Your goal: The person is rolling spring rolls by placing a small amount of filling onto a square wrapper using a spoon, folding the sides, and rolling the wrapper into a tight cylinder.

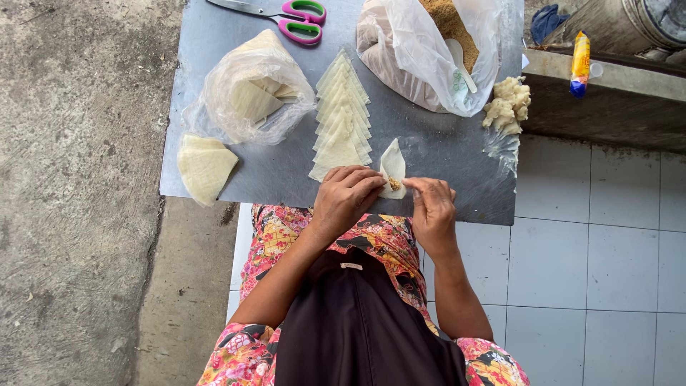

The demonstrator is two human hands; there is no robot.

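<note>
A clear plastic bag of pale wrapper sheets (pixel 250 89) is noted at the grey metal table's (pixel 286 171) left; a larger clear plastic bag of brown crumbs (pixel 429 50) lies top right. A small yellow, red and blue sachet (pixel 580 64) stands on the ledge beyond.

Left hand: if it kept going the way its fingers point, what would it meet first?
The left hand points right, toward the right hand. It already touches the filled wrapper; straight on, it would likely meet the right hand fingers, though depth is unclear.
</note>
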